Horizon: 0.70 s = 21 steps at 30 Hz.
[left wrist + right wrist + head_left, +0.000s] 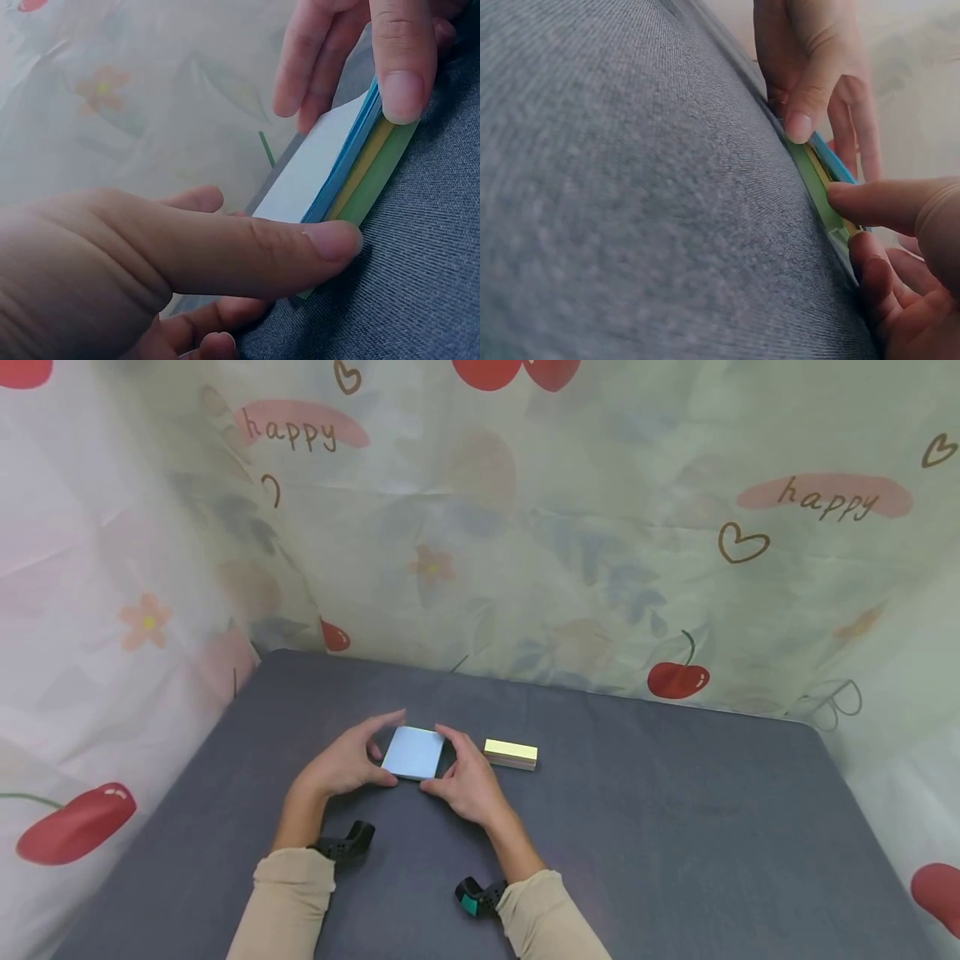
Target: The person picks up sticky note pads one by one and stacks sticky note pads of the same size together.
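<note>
A square stack of sticky notes (413, 752) lies on the grey tabletop, light blue uppermost. From the left wrist, its side shows blue, yellow and green layers (379, 187). My left hand (347, 763) holds the stack at its left side, thumb at the near left corner and index finger by the far one. On the opposite side my right hand (472, 783) grips it, thumb at the near right corner and index finger along the far right corner. In the right wrist view the green bottom layer (817, 191) lies close to the cloth. The undersides of the fingers are partly hidden.
Just right of my right hand is a narrow block of pale yellow notes (511, 754) with darker layers under it. Dark bands sit on both wrists. A printed curtain (480, 568) hangs behind the table (675, 827) and at both sides.
</note>
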Available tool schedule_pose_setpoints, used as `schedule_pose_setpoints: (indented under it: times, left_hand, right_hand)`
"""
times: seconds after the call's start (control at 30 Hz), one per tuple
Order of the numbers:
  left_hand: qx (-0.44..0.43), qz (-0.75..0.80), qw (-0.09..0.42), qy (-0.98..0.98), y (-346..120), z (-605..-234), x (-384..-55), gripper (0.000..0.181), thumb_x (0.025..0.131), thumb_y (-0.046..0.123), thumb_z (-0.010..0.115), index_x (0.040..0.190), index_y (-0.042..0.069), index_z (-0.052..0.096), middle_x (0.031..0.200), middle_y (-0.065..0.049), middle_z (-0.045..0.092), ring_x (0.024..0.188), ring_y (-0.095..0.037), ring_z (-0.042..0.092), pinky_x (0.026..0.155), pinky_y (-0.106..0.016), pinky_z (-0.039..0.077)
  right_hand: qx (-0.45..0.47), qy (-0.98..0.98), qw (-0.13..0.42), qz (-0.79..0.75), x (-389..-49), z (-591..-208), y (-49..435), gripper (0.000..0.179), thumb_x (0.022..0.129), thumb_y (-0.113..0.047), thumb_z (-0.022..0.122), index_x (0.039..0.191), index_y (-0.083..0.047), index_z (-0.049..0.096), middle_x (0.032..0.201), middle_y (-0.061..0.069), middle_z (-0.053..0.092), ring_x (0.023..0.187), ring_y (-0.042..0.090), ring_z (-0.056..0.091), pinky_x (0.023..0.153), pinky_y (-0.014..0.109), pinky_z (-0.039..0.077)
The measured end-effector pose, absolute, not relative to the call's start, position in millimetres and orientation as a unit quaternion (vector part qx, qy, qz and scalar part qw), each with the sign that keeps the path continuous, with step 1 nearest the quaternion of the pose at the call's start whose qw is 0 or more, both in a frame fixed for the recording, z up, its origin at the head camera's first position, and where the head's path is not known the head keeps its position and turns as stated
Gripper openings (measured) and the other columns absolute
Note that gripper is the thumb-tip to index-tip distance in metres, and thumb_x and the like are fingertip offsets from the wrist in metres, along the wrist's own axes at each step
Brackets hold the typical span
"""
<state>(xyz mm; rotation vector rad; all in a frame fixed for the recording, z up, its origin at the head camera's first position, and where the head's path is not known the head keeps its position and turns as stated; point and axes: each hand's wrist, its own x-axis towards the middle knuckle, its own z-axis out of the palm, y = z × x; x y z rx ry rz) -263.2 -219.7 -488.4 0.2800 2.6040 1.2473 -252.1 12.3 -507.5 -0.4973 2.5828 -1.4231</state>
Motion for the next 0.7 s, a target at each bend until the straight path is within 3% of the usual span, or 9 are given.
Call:
schedule_pose_setpoints:
  times: [0.2, 0.37, 0.7]
  left_hand:
    - [0.079, 0.422, 0.129, 0.894, -221.2, -489.2, -263.1, 0.100, 0.075, 0.008, 0.089, 0.159, 0.020, 0.036, 0.147, -0.010, 0.050, 0.097, -0.024, 0.056, 0.075, -0.033, 0.045]
    - [0.074, 0.426, 0.126, 0.893, -222.0, -490.5, -264.4, 0.102, 0.074, 0.009, 0.091, 0.159, 0.018, 0.036, 0.152, -0.012, 0.046, 0.100, -0.023, 0.058, 0.079, -0.032, 0.047]
    - [0.079, 0.422, 0.112, 0.896, -221.4, -493.8, -264.6, 0.099, 0.075, 0.006, 0.089, 0.159, 0.016, 0.037, 0.150, -0.014, 0.050, 0.093, -0.021, 0.057, 0.078, -0.032, 0.046]
  right_hand:
    - [-0.163, 0.870, 0.076, -0.459, -252.5, -508.1, 13.3, 0.087, 0.083, -0.015, 0.085, 0.157, -0.014, 0.039, 0.153, 0.011, 0.046, 0.067, 0.001, 0.064, 0.071, 0.024, 0.053]
    - [-0.162, 0.876, 0.077, -0.447, -252.6, -507.5, 14.2, 0.088, 0.084, -0.017, 0.084, 0.158, -0.013, 0.036, 0.156, 0.012, 0.043, 0.071, 0.001, 0.066, 0.080, 0.027, 0.054]
    - [-0.161, 0.884, 0.070, -0.434, -251.6, -507.7, 13.5, 0.085, 0.085, -0.018, 0.083, 0.157, -0.013, 0.037, 0.151, 0.011, 0.049, 0.069, 0.003, 0.064, 0.074, 0.028, 0.052]
